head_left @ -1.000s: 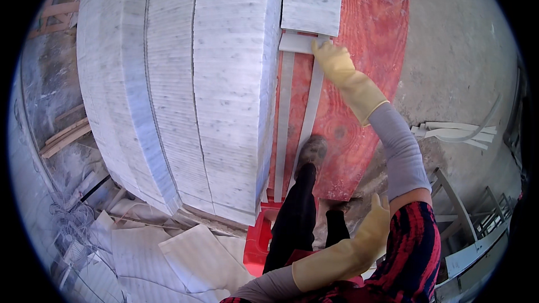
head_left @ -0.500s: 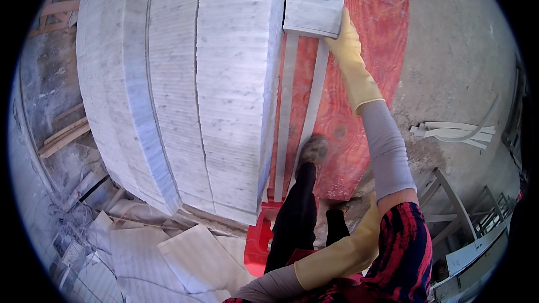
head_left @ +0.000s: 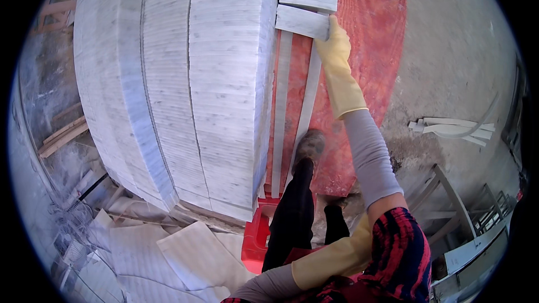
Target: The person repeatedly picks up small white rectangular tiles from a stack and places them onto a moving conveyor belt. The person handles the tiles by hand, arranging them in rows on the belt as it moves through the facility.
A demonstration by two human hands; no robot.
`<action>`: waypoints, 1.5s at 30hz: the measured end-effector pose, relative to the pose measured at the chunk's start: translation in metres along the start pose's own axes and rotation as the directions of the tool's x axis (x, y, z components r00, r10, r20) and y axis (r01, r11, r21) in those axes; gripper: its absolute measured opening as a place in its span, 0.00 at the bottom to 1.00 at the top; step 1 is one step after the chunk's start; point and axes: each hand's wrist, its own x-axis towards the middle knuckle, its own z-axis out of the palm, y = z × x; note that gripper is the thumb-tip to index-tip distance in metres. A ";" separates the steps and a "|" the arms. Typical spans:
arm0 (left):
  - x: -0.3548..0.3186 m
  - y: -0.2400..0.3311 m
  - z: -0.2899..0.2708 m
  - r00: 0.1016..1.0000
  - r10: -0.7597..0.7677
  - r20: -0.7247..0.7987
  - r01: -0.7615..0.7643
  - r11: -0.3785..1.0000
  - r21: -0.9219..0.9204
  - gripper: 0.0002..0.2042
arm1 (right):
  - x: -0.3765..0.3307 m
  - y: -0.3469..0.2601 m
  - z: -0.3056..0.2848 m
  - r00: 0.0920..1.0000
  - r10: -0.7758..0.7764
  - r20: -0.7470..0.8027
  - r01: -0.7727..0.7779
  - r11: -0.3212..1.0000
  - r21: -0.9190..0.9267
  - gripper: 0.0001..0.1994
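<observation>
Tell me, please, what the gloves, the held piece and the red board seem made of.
Yellow gloves: probably rubber, smooth, with a rimmed cuff.
Pale piece in the right hand: likely stone or stone-look tile, fairly matte, from its faint grey mottling.
Red board: perhaps coated plywood, scuffed, as wavy wood-like grain shows.

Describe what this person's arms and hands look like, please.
The right hand wears a long, smooth, pale-yellow rubbery glove. Above it come a wrinkled grey fabric sleeve, a bare stretch of arm, then a red-and-dark-blue patterned fabric sleeve. The left hand, partly hidden, wears a matching glove with a similar grey sleeve.
</observation>
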 end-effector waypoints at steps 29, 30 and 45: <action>0.016 0.001 -0.027 0.927 -0.216 0.306 0.220 0.975 0.024 0.24 | -0.080 0.031 -0.076 0.869 -0.077 0.488 0.193 0.963 -0.191 0.53; 0.017 0.005 -0.026 0.923 -0.231 0.306 0.233 0.972 0.032 0.24 | -0.112 0.054 -0.093 0.859 -0.010 0.511 0.086 0.988 -0.126 0.53; 0.068 0.016 0.086 0.944 -0.228 -0.238 0.215 0.973 -0.080 0.17 | -0.540 0.231 -0.366 0.465 0.803 0.373 -0.885 0.431 0.174 0.50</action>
